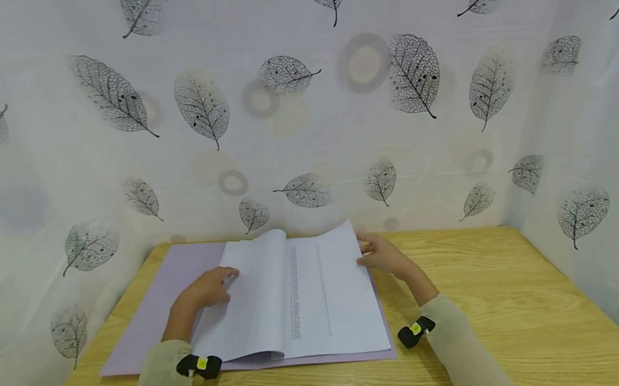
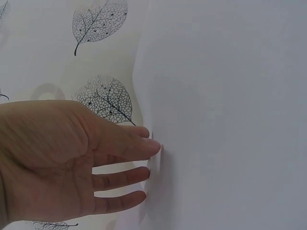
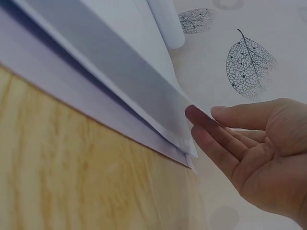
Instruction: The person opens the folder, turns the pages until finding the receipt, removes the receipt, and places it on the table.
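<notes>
An opened book [image 1: 327, 297] of white sheets with a pale purple cover [image 1: 156, 313] lies on the table, its right page carrying narrow columns of small print. My left hand [image 1: 207, 290] is over the blank left page [image 1: 252, 298], fingers extended. In the left wrist view, that hand [image 2: 62, 158] has its thumb and fingertips right at a white sheet [image 2: 225, 115]. My right hand [image 1: 385, 255] is at the right page's upper outer edge, where the corner lifts. In the right wrist view, fingertips of this hand [image 3: 259, 153] meet the raised sheet's edge [image 3: 144, 86], thumb apart from it.
The wooden table [image 1: 494, 312] extends to the right of the book and in front of it. A white curtain [image 1: 304, 137] printed with dark leaves hangs behind and at both sides. Each sleeve bears a black wrist camera [image 1: 199, 366].
</notes>
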Tool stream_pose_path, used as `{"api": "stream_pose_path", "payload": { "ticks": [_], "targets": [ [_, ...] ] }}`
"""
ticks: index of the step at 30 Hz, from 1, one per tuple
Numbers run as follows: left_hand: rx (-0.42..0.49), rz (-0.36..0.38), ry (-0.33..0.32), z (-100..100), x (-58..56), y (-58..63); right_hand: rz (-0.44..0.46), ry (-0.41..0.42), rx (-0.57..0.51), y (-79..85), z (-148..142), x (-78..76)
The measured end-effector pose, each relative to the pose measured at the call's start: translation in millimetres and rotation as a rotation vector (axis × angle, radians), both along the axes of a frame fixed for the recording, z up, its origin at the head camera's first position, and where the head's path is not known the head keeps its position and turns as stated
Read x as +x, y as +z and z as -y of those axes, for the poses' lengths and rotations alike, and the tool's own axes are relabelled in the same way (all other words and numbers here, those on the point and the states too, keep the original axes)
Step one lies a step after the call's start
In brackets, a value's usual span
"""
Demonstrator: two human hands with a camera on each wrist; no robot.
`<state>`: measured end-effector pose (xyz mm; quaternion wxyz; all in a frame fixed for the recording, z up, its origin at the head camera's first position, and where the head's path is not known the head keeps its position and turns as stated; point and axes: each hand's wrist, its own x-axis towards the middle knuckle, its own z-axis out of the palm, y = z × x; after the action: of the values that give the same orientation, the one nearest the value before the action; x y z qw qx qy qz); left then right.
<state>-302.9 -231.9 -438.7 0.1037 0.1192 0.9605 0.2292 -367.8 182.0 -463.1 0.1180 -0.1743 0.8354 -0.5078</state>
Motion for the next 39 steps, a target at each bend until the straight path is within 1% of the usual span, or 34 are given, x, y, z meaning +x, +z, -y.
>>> {"api": "stream_pose_path", "payload": {
  "ticks": [6, 12, 17, 20, 27, 33, 36, 39],
  "targets": [
    [0.0, 0.004, -0.003, 0.7, -0.5, -0.4, 0.052, -0.003, -0.027, 1.5, -1.8, 0.1],
    [0.011, 0.026, 0.017, 0.1, 0.4, 2.4, 0.093, 0.004, -0.066, 6.0, -4.4, 2.1],
    [0.012, 0.037, 0.03, 0.7, 0.5, 1.4, 0.093, 0.016, -0.102, 9.2, -5.9, 2.9],
    [0.007, 0.036, 0.026, 1.3, 0.0, 0.6, 0.096, 0.029, -0.124, 9.4, -6.8, 2.2],
    [0.019, 0.049, 0.039, 0.8, -0.6, 0.4, 0.092, 0.116, -0.164, 8.5, -6.0, -0.9],
    [0.014, 0.047, 0.025, 0.6, -1.3, -0.2, 0.07, 0.168, -0.162, 8.8, -4.1, 0.9],
    [0.012, 0.039, 0.014, 2.1, -2.2, -0.8, 0.074, 0.174, -0.152, 8.4, -1.8, 1.4],
    [0.011, 0.032, 0.005, 3.3, -3.0, -1.3, 0.097, 0.166, -0.138, 7.7, 0.9, 1.1]
  ]
}}
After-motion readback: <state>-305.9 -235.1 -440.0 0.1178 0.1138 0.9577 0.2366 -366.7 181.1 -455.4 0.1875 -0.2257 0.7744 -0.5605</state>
